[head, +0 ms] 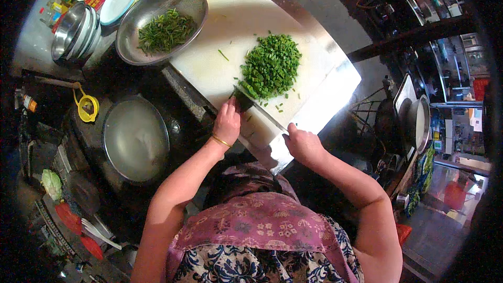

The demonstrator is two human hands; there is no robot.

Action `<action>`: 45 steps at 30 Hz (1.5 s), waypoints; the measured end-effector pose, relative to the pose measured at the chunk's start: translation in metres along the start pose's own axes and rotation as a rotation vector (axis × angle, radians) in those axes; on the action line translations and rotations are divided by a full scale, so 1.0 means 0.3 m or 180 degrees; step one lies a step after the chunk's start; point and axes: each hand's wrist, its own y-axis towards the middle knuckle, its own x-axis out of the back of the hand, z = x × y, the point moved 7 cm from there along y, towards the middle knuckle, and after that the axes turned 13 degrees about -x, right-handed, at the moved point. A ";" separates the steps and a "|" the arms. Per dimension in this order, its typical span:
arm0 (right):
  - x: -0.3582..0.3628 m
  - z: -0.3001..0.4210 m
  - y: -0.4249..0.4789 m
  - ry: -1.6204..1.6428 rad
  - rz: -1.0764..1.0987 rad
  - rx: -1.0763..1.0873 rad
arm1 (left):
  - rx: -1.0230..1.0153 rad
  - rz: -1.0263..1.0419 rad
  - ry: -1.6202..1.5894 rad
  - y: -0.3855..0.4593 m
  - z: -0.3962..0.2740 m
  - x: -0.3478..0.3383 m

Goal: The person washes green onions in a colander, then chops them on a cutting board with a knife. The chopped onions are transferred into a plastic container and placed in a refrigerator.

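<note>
My right hand (304,144) grips the handle of a kitchen knife (264,111), whose blade slants up and left across a white cutting board (208,57). By the far end of the blade, the fingers of my left hand (228,120) press on dark green stalks (240,99), mostly hidden by the fingers and blade. Just beyond the knife lies a heap of chopped green stalks (272,66), with loose bits around it. A metal mesh colander (127,49) holding longer cut greens (167,31) stands at the board's upper left.
A large wok (135,139) with cloudy liquid sits at the left, beside a yellow strainer (87,109). Stacked metal bowls (68,31), plates (120,0) and bottles stand at the upper left. A cabbage (51,184) lies at the lower left. Pans (422,124) are at the right.
</note>
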 end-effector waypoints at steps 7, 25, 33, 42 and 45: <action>-0.054 0.128 0.191 0.0274 -0.0491 0.0455 | 0.0274 0.0369 -0.0276 0.000 -0.012 -0.001; 0.122 -0.095 0.102 0.0570 -0.0755 -0.0002 | -0.0156 0.0284 0.0300 0.184 0.015 -0.102; 0.076 -0.111 0.048 0.0228 -0.0543 0.0042 | -0.0007 -0.0039 -0.0337 0.166 0.034 -0.094; 0.062 0.063 0.360 0.0547 -0.0800 0.0437 | 0.0295 -0.0560 -0.0567 0.168 0.012 -0.023; 0.112 0.045 0.309 0.0960 -0.0871 0.0542 | 0.0801 -0.0464 -0.0947 0.161 0.038 -0.022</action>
